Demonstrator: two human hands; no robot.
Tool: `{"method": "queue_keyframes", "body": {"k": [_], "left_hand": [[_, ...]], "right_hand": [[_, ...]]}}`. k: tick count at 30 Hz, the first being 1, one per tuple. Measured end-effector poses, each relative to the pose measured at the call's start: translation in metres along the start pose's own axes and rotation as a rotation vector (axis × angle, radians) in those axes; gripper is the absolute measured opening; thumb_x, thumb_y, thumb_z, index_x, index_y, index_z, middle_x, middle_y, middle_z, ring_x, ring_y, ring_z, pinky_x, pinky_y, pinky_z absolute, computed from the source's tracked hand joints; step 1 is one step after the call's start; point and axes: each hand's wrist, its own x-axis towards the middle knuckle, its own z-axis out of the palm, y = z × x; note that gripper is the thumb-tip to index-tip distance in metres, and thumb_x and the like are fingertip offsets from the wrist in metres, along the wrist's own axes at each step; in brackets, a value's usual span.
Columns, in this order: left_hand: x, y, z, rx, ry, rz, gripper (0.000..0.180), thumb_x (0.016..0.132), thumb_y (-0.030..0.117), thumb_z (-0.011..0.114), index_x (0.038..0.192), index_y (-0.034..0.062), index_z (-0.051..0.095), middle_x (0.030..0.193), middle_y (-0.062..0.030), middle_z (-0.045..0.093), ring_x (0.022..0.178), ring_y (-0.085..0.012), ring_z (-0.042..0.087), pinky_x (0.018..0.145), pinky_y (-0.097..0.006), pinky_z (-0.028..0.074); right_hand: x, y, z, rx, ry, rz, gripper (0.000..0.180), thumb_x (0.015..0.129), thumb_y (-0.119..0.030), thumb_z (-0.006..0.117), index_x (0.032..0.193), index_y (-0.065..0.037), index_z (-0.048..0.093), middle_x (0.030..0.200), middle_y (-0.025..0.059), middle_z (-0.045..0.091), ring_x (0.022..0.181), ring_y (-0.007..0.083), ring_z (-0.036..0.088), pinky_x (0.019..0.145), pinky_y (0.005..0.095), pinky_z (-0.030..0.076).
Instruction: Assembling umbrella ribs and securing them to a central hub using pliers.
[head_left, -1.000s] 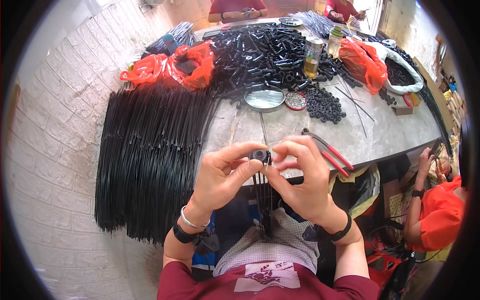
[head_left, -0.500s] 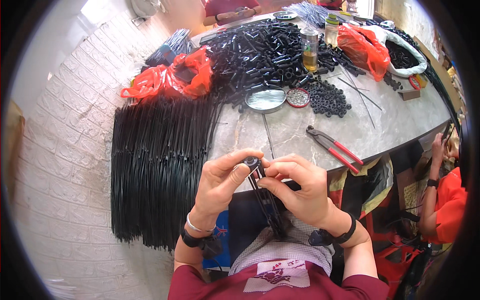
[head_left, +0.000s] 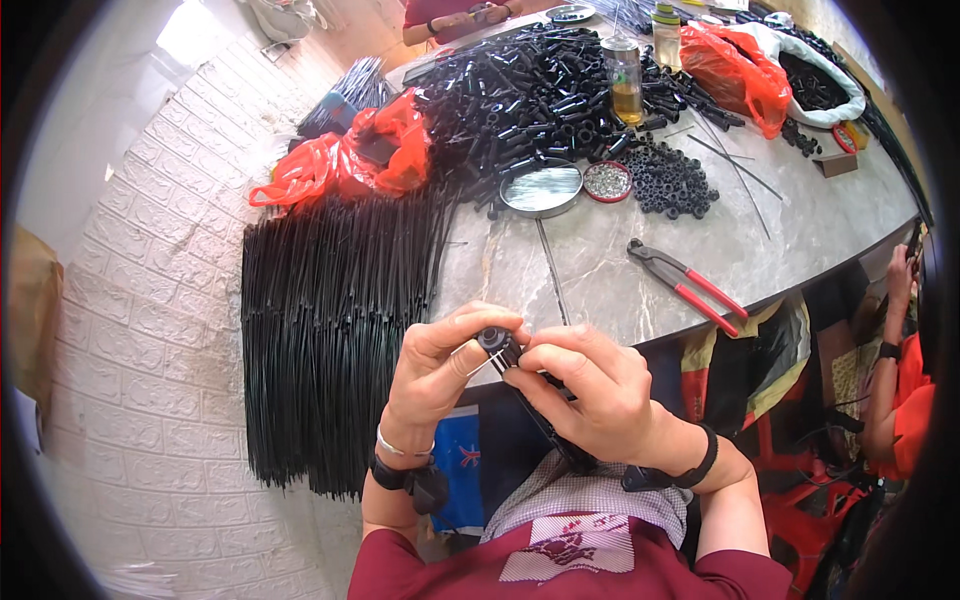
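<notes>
Above my lap, my left hand [head_left: 430, 370] is closed round the top of a black rod frame with a round hub [head_left: 493, 341]. The hub has a hole in its end, and thin dark rods run from it down toward my lap. My right hand [head_left: 605, 390] pinches at the side of the frame, just below the hub. Its fingertips hide what exactly they grip. Nearest on the table lies a pair of red-handled pincers [head_left: 685, 285], right of and beyond my hands.
A thick sheaf of black rods [head_left: 335, 340] hangs over the table's left edge. Black tubular parts [head_left: 520, 100] are heaped at the back, beside small rings [head_left: 670, 180], a round tin [head_left: 540, 190] and red bags [head_left: 385, 150]. Co-workers sit across [head_left: 455, 20] and at right [head_left: 900, 400].
The frame's hub has tilted and dropped slightly. My right fingers have come in closer against the frame below it. The whole view has shifted a little.
</notes>
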Motion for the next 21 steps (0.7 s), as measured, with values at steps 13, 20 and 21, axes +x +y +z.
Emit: {"method": "queue_keyframes", "body": {"k": [13,20,21], "left_hand": [[-0.002,-0.012,0.0,-0.142,-0.008,0.106,0.029,0.092,0.018,0.056,0.1,-0.0086,0.062,0.093,-0.0152,0.06,0.089,-0.0192,0.057,0.077,-0.03,0.045],[-0.002,-0.014,0.009,-0.232,0.06,0.052,0.031,0.092,0.02,0.057,0.106,-0.0076,0.059,0.096,-0.0155,0.06,0.091,-0.0198,0.056,0.083,-0.032,0.045],[-0.003,-0.018,0.006,-0.273,0.031,0.065,0.032,0.091,0.021,0.058,0.108,-0.0072,0.059,0.097,-0.0157,0.06,0.092,-0.0202,0.056,0.084,-0.032,0.046]], "right_hand": [[-0.008,-0.006,0.01,0.002,0.009,-0.074,0.026,0.066,-0.001,0.071,0.09,0.002,0.062,0.087,0.0115,0.061,0.065,0.0212,0.061,0.053,0.0284,0.051],[-0.008,-0.004,0.005,-0.078,0.019,-0.06,0.031,0.063,-0.003,0.071,0.093,0.001,0.064,0.086,0.0094,0.061,0.066,0.0202,0.061,0.052,0.0275,0.05],[-0.009,-0.005,0.006,-0.114,0.02,-0.081,0.032,0.062,-0.003,0.069,0.094,0.001,0.065,0.086,0.0088,0.061,0.066,0.0196,0.061,0.052,0.0273,0.05]]}}
